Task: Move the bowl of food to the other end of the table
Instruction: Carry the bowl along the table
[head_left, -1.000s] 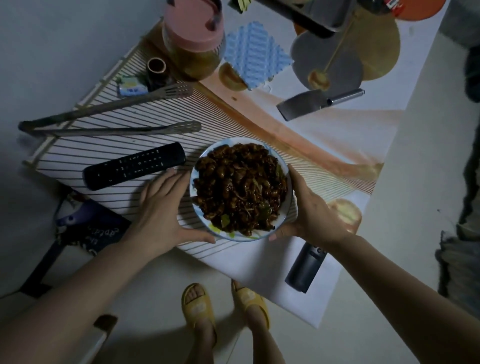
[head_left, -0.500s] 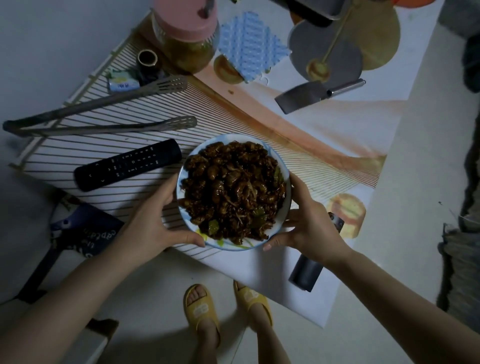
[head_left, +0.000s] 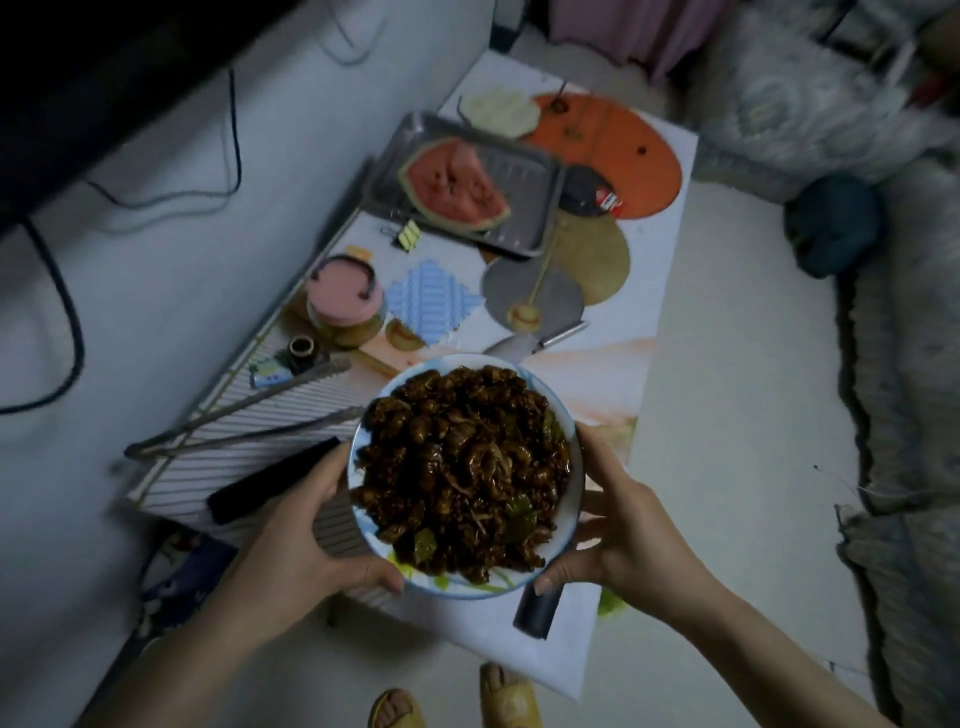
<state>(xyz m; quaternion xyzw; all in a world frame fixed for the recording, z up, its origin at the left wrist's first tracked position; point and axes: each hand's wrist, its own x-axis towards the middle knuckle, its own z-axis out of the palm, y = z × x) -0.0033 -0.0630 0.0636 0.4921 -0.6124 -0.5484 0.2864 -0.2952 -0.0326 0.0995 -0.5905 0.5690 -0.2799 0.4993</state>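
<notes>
A white bowl (head_left: 569, 525) with a blue rim, heaped with dark brown stir-fried food (head_left: 462, 473), is lifted off the table and held over its near end. My left hand (head_left: 306, 525) grips the bowl's left side, thumb along the lower rim. On the opposite side my right hand (head_left: 618, 540) holds the right edge, its thumb under the rim. The long low table (head_left: 649, 291), covered with a patterned cloth, stretches away from me towards the upper right.
Tongs (head_left: 244, 421), a black remote (head_left: 270, 480), a pink-lidded jar (head_left: 345, 301), a blue mat (head_left: 434, 301) and a cleaver (head_left: 535, 343) lie mid-table. A metal tray (head_left: 540, 208) with watermelon (head_left: 452, 184) occupies the far end. A dark cylinder (head_left: 535, 608) stands at the near edge. Wall left, bedding right.
Both hands have raised the bowl off the table, towards me. The view has tilted up, so the far end with the tray and watermelon now shows.
</notes>
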